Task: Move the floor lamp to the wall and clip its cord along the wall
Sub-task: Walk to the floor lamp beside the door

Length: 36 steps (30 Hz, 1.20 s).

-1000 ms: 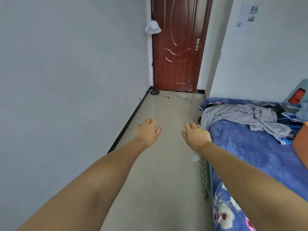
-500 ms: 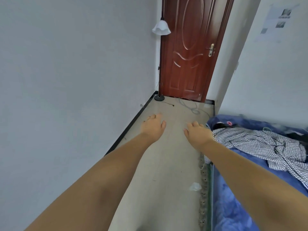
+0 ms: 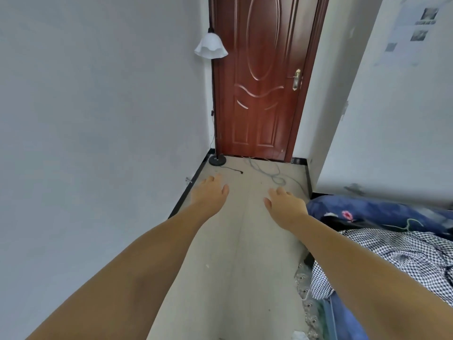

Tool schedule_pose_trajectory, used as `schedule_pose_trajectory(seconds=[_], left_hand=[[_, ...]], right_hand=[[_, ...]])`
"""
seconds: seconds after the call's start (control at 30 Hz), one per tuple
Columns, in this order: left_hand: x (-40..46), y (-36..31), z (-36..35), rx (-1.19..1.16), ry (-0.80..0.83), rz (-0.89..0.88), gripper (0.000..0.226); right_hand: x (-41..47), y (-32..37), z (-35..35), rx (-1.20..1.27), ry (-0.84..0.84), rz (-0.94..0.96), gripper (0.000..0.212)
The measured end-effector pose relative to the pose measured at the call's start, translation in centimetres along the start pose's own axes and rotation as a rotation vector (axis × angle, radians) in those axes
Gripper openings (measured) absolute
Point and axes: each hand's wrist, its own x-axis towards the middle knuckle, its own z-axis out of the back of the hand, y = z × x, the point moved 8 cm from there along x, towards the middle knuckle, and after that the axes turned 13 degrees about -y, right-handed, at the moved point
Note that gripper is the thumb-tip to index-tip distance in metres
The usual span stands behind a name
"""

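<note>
My left hand (image 3: 210, 192) and right hand (image 3: 285, 206) are both stretched out, fingers spread, holding nothing. The floor lamp (image 3: 212, 99) stands upright in the far left corner beside the door (image 3: 262, 77), its pole vertical and its base (image 3: 217, 160) near the skirting, ahead of my left hand, which is nearer. Its black cord (image 3: 230, 169) trails right across the floor.

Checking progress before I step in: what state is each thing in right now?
floor lamp: upright in the corner by the door, unlit
lamp cord: loose on the floor, unclipped
door: closed
left hand: open, empty
right hand: open, empty
checkered cloth: crumpled on the bed
</note>
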Motion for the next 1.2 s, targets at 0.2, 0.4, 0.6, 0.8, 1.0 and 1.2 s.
schedule_pose_trajectory(seconds=[0.2,0.4,0.6,0.8,1.0,1.2], left_hand=[[12.8,-2.9,-8.3,-0.061,0.05,-0.032,0.045],[28.0,-3.2,-15.4,-0.08,0.046,0.046,0.041],[40.4,0.2,-21.0,-0.072,0.034,0.167,0.047],[54.7,4.8,-26.4,-0.106,0.009,0.227,0.045],[72.4,8.2,-30.3,-0.084,0.011,0.183,0.042],[86.2,10.2,-34.1,-0.094,0.03,0.159,0.043]], right_hand=[[12.7,-6.8,-6.4,-0.035,0.039,-0.027,0.037],[28.7,-13.6,-11.8,-0.039,0.081,0.012,0.038],[43.8,-17.5,-15.7,-0.054,0.121,0.036,0.037],[59.0,-15.2,-21.6,-0.008,0.12,0.131,0.042],[76.0,-15.2,-25.2,0.006,0.099,0.092,0.037],[89.1,-17.2,-28.7,-0.007,0.11,0.064,0.041]])
